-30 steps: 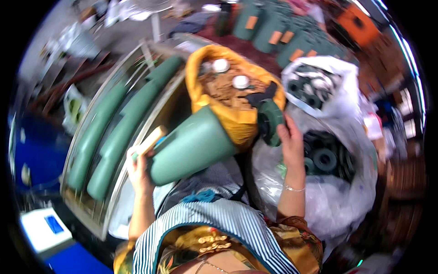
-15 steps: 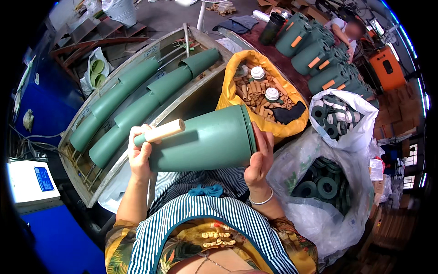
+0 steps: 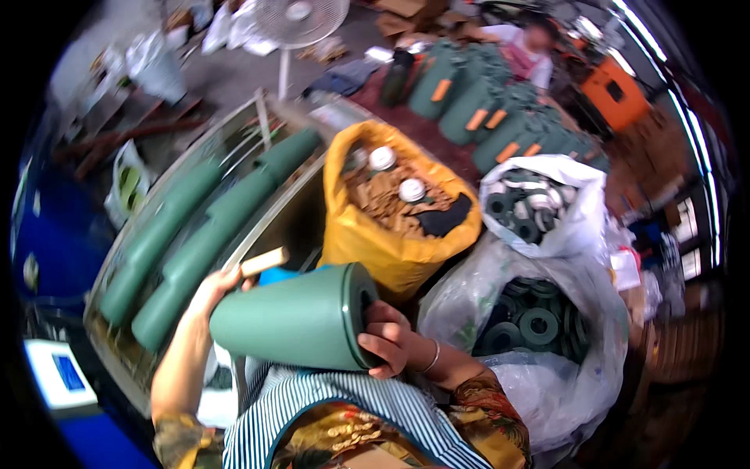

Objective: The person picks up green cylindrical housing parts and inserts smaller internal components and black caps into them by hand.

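I hold a green cone-shaped plastic tube [image 3: 293,319] sideways in front of my chest, wide end to the right. My right hand [image 3: 393,344] grips the rim of its wide end, fingers curled over the edge. My left hand [image 3: 212,287] holds the narrow end, where a short pale wooden stick [image 3: 264,261] pokes out. Just behind the tube stands a yellow sack [image 3: 391,234] full of brown wooden pieces with two white caps on top.
A metal-framed tray [image 3: 156,266] at left holds long rows of stacked green cones [image 3: 187,234]. At right, clear plastic bags [image 3: 539,328] hold dark green rings. More green tubes with orange tags [image 3: 484,117] stand at the back near another person. A white fan [image 3: 301,19] stands far back.
The cone has dropped lower and closer to my chest. My right hand shifted from under the wide end to gripping its rim. The view tilted toward the sacks.
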`<state>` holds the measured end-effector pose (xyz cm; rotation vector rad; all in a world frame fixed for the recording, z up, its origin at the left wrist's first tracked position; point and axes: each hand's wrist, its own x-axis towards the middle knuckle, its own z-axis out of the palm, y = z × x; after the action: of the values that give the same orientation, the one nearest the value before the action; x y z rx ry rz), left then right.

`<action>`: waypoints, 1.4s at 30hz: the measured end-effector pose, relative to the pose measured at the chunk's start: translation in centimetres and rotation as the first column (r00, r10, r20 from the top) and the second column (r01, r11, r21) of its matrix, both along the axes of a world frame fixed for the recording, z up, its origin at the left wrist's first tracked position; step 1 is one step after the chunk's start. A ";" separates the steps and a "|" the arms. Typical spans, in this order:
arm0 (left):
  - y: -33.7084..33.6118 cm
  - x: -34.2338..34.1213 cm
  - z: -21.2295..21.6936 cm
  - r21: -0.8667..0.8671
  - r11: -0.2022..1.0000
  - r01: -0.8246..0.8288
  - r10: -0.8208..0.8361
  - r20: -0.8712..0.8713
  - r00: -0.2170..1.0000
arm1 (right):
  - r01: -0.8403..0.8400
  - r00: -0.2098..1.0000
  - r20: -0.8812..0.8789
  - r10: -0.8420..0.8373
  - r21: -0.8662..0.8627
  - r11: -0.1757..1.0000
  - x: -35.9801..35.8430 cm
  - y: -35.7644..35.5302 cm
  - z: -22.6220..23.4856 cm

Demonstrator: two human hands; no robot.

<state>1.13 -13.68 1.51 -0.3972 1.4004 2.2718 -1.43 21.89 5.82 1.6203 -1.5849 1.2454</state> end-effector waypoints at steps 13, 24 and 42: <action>8.6 5.2 7.7 -0.591 0.334 -0.735 -0.869 -0.495 0.004 | 0.228 -0.614 0.688 0.387 -0.314 0.921 -6.7 -1.5 -6.0; 8.6 4.0 5.9 -0.592 0.318 -0.740 -0.660 -0.699 0.276 | 0.035 -0.203 0.958 0.203 -0.200 0.979 -8.8 -1.1 -6.2; 5.7 2.9 -4.2 0.421 0.753 -0.505 0.548 0.023 0.836 | 0.682 0.339 -0.504 -0.794 0.713 -0.162 -32.3 9.7 -17.3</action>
<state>4.04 -7.95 -2.73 -0.6010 0.8658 3.0050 -33.71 31.63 -11.47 0.4827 -2.8680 -0.3576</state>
